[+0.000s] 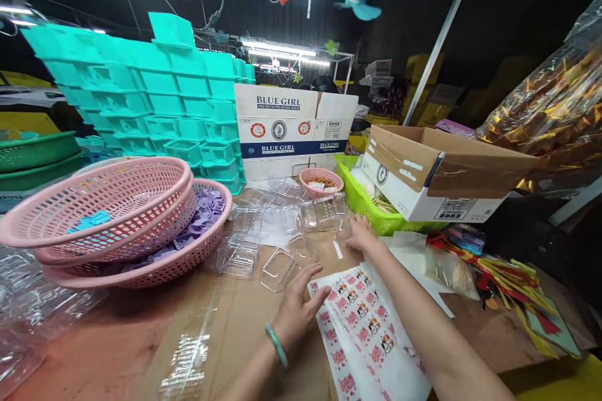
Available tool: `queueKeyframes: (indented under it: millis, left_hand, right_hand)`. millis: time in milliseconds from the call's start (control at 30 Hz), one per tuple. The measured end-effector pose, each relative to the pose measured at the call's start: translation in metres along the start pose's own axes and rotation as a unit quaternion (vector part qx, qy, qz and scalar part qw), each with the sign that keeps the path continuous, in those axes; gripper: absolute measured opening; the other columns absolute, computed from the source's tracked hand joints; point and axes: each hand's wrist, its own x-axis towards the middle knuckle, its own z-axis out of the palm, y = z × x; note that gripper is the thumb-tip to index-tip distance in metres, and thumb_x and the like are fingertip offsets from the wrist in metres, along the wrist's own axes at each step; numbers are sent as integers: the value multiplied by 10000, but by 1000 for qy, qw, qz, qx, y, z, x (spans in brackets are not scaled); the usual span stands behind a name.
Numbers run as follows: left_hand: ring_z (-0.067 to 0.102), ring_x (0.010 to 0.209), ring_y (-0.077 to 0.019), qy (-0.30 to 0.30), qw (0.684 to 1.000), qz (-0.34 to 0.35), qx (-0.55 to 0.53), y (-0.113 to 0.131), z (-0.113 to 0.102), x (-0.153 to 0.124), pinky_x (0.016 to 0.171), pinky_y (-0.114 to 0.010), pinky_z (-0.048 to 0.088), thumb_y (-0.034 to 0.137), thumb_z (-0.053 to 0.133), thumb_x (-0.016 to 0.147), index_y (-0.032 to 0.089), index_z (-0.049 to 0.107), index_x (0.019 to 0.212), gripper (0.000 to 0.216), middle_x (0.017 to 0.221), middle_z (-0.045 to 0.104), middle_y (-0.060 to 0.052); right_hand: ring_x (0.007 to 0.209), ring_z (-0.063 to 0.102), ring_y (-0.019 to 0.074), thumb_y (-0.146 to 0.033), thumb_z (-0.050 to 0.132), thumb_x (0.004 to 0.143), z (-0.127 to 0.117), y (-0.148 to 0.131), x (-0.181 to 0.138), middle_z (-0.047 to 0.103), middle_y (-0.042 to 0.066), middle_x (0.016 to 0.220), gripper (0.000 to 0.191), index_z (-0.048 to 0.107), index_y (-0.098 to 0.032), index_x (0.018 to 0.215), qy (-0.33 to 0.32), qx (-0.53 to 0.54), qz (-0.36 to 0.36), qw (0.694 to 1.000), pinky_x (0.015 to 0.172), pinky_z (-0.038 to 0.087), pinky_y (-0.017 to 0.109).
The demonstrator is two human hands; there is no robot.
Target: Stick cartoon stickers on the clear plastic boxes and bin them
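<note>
Beyond the sticker sheet [360,310], I'm seeing cases [322,213] lying near my open, empty left hand [297,302] and right hand [363,235], grip unclear; they're gleaming transparent.

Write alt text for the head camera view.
On a cluttered worktable, a person's right hand reaches to the end of a row of clear plastic boxes, while the left hand is open beside printed sheets. Pink baskets stand at left, teal bins behind, an open carton at right.
</note>
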Motion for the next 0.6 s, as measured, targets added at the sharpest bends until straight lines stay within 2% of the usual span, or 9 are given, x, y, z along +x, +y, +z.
queueKeyframes:
  millis: [100, 200, 267, 300, 367, 467, 533, 600]
  left_hand:
    - [578, 1197, -303, 22, 986, -94, -139, 8, 15, 9, 1073, -467, 400, 353, 805, 677, 210, 713, 1083, 440, 1255, 644, -149]
    - [591, 1179, -253, 66, 956, -139, -250, 18, 20, 14, 1036, -389, 433, 318, 846, 630, 192, 670, 1116, 532, 1217, 656, -137]
    - [654, 1020, -204, 85, 942, -152, -287, 19, 16, 14, 950, -335, 480, 340, 844, 633, 162, 681, 994, 435, 1054, 702, -106]
    - [670, 915, -177, 91, 936, -158, -300, 18, 12, 13, 890, -312, 501, 361, 839, 636, 148, 677, 901, 376, 961, 710, -85]
    - [666, 774, -137, 101, 924, -170, -326, 15, 2, 8, 788, -271, 518, 385, 836, 633, 139, 634, 754, 340, 856, 711, -56]
    - [678, 771, -133, 104, 904, -192, -367, 13, -13, -2, 741, -246, 522, 369, 832, 645, 150, 611, 750, 328, 877, 734, -57]
    - [687, 795, -139, 96, 898, -202, -378, 16, -18, -5, 744, -241, 525, 358, 812, 680, 153, 617, 780, 300, 891, 742, -65]
    - [689, 786, -140, 92, 893, -205, -390, 20, -18, -1, 738, -239, 525, 348, 799, 699, 150, 619, 791, 283, 887, 745, -73]
  right_hand:
    - [1228, 442, 321, -172, 662, 694, -13, -8, -34, 501, 159, 1282, 597, 507, -144, 1270, 33, 5, -48, 998, 1033, 355, 448]
    - [1273, 426, 255, -208, 621, 760, -22, -28, -72, 474, 110, 1332, 621, 424, -202, 1350, 64, 95, -120, 986, 1075, 349, 402]
    - [1266, 461, 220, -336, 641, 799, -24, -41, -85, 497, 75, 1339, 589, 445, -245, 1347, 24, 198, -189, 962, 1058, 385, 362]
    - [1253, 488, 209, -409, 628, 821, -24, -45, -84, 520, 59, 1336, 559, 469, -267, 1337, 1, 239, -196, 951, 1040, 407, 346]
    - [1258, 505, 205, -519, 497, 896, -21, -47, -68, 537, 56, 1360, 512, 484, -282, 1350, -3, 271, -131, 953, 1026, 421, 346]
    - [1391, 352, 263, -501, 248, 976, -12, -37, -26, 389, 155, 1496, 599, 327, -173, 1471, 83, 243, 47, 965, 1102, 322, 445]
    - [1440, 240, 305, -482, 221, 979, -4, -29, -5, 281, 205, 1544, 646, 217, -114, 1510, 104, 212, 102, 966, 1127, 242, 510]
    - [1417, 275, 323, -492, 261, 973, 1, -25, 4, 332, 210, 1515, 642, 275, -117, 1494, 104, 180, 124, 970, 1120, 241, 511]
